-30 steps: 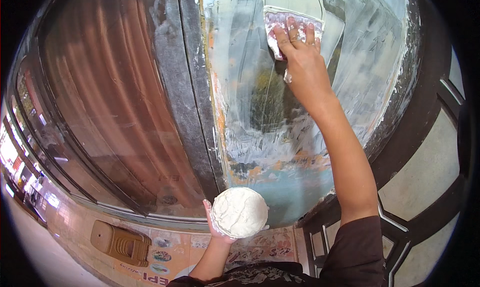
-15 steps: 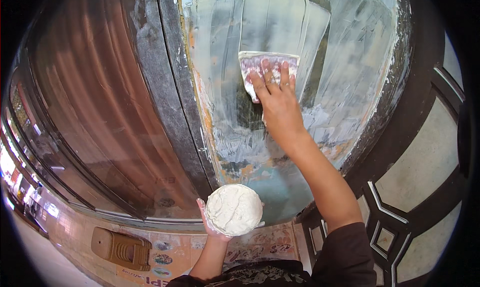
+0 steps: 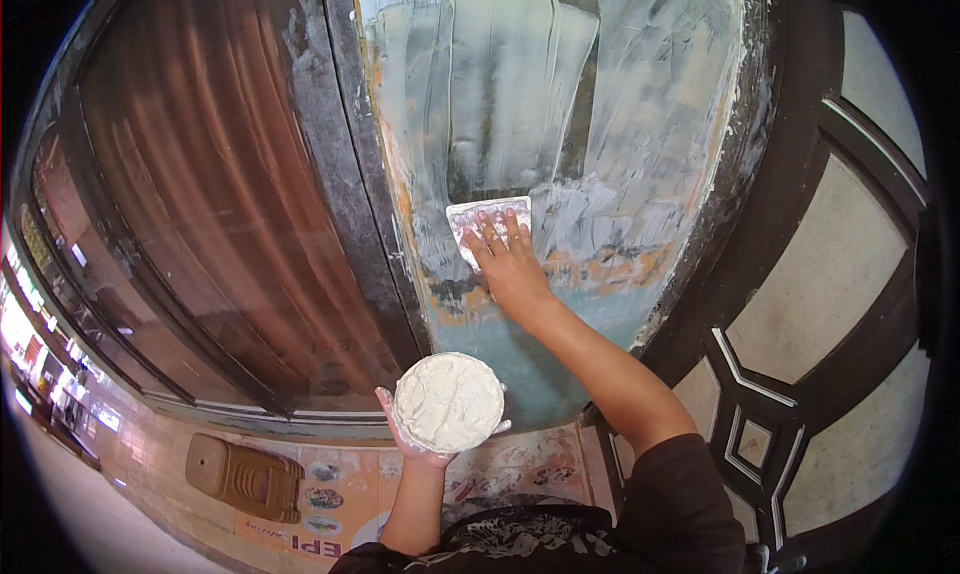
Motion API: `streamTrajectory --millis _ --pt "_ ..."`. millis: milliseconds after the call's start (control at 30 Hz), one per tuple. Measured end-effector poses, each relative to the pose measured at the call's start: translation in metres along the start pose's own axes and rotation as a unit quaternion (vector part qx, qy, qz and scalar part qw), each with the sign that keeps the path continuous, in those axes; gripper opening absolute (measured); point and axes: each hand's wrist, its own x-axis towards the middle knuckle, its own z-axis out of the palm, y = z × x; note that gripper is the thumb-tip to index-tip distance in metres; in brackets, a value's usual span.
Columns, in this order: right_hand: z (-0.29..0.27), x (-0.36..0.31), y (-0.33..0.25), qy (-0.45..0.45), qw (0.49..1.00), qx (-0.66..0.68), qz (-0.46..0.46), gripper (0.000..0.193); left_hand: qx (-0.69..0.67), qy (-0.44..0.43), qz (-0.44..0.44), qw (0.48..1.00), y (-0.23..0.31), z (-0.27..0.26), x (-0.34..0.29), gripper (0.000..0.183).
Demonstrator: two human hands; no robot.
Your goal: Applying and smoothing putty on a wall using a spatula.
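Observation:
My right hand (image 3: pixel 512 269) presses a flat putty spreader (image 3: pixel 490 214) against the wall (image 3: pixel 660 154), its fingers laid over the smeared pinkish-white blade. Above the blade, pale streaks of wet putty (image 3: pixel 510 84) run down the wall, with a dark strip just over its edge. Below it the surface is patchy, with orange, grey and blue-green areas. My left hand (image 3: pixel 400 429) holds a round tub of off-white putty (image 3: pixel 448 404) from beneath, low in front of me. Fingertips show on both sides of the tub; the palm is hidden under it.
A brown plastic stool (image 3: pixel 243 477) stands on the floor at the lower left, beside a printed sheet (image 3: pixel 350 519). Left of the wall is a dark frame (image 3: pixel 345 144) and glass with a brown curtain (image 3: pixel 210 174) behind. Dark panelling with pale insets (image 3: pixel 820 274) lies to the right.
My right hand has drawn the spreader down the wall, lengthening the putty streaks. The tub in my left hand has shifted slightly left and up in view. The whole view has moved a little.

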Motion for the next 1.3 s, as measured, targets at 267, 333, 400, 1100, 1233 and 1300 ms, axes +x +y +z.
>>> streamTrajectory --millis 267,333,400,1100,1233,1300 --pt "-0.143 0.003 0.051 -0.080 0.756 0.612 0.216 0.045 -0.002 -0.004 0.028 1.000 -0.029 0.018 -0.012 0.109" --pt "-0.161 0.007 0.076 -0.056 0.564 0.811 0.143 0.033 0.036 -0.002 0.048 0.998 -0.035 0.020 -0.007 0.109" --pt "-0.181 0.014 0.083 -0.045 0.557 0.816 0.151 0.032 0.004 -0.021 0.042 0.999 -0.040 0.026 -0.005 0.110" --pt "-0.201 0.201 0.171 0.265 0.955 -0.124 -0.041 0.070 0.034 -0.008 0.128 0.991 -0.058 0.002 0.012 0.108" --pt "-0.193 0.204 0.172 0.279 0.952 -0.126 -0.027 0.065 0.054 -0.010 0.125 0.991 -0.047 0.000 0.026 0.110" --pt "-0.191 0.204 0.176 0.271 0.950 -0.149 -0.031 0.064 0.021 -0.005 0.118 0.993 -0.044 0.001 0.034 0.111"
